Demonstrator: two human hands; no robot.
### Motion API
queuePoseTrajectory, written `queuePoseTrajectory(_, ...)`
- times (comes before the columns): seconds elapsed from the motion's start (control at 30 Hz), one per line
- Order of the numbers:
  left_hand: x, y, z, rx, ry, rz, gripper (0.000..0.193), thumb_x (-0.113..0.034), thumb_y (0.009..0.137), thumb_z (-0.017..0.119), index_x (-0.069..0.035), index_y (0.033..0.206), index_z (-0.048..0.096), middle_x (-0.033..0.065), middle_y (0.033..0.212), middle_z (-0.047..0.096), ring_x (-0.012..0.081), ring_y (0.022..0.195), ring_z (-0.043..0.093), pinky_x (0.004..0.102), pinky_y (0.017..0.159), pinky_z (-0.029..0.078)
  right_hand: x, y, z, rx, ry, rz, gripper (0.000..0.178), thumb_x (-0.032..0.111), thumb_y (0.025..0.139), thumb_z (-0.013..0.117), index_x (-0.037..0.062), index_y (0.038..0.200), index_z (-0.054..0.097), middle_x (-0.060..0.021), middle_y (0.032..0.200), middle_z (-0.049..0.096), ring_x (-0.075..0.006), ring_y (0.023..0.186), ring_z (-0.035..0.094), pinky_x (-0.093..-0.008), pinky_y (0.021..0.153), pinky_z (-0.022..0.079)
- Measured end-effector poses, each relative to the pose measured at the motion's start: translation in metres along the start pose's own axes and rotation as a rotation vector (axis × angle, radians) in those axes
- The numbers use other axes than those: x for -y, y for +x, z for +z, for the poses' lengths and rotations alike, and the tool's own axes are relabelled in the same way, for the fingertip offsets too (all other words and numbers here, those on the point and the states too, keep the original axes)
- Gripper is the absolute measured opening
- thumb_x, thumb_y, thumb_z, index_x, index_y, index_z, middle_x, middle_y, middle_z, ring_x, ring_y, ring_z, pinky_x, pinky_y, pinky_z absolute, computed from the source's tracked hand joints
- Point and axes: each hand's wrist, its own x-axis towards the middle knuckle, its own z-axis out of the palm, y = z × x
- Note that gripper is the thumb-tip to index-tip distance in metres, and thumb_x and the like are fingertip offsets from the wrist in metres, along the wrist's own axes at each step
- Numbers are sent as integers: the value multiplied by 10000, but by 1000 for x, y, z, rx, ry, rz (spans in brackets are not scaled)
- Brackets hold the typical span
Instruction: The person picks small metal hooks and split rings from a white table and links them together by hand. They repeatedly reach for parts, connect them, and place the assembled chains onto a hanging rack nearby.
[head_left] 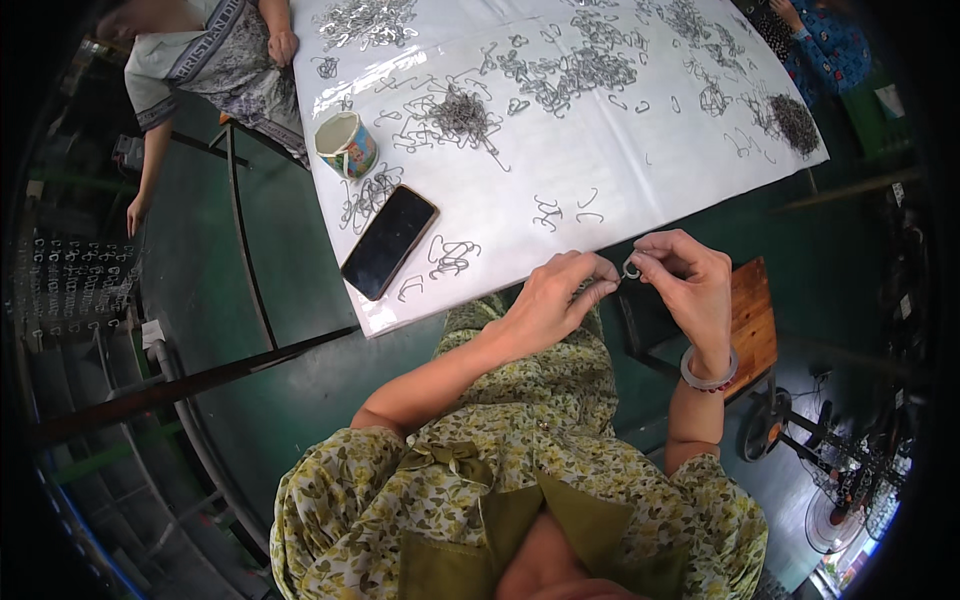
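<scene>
My right hand [695, 280] pinches a small curved metal piece [631, 268], rounded like a ring or hook, between thumb and forefinger. Close beside it, just off the table's near edge, my left hand [560, 295] has thumb and fingertips pinched together. Whatever lies in the left fingertips is too small to make out. On the white-covered table [590, 130], a few loose bent wire hooks [547, 212] lie just beyond my hands. A small group of similar hooks [452, 256] rests farther left, next to a dark smartphone [390, 242].
A colourful paper cup [346, 146] stands at the table's left edge. Piles of hooks [570, 75] and darker wire bits [462, 115] cover the far side. Other people sit at the far left [230, 70] and far right [830, 45]. A wooden stool [755, 325] stands at right.
</scene>
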Motion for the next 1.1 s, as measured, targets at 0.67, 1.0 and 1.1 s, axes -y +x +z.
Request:
queuePoseTrajectory(0.67,130,77,-118,-45,1065,94,116,-116,830,678,-105,937,721,109,931,551,291,957,544,401,806,496,-9,-22,1,-124,152,56,120,-36,840,686,-33,957,717,-62,840,736,-100,733,675,-221,685,527)
queuePoseTrajectory(1.0,116,62,-110,-164,667,-15,70,-39,939,545,-25,998,579,130,869,575,254,774,616,382,678,512,-20,-33,2,-196,157,0,137,2,832,716,-21,967,704,-57,840,739,-69,668,625,-215,622,488)
queuePoseTrajectory(1.1,68,58,-85,-163,243,-146,114,-64,992,522,17,1044,582,83,758,567,149,604,620,296,555,503,-20,-37,4,-192,107,-10,110,4,825,723,-12,933,712,-46,828,736,-57,631,579,-214,602,469)
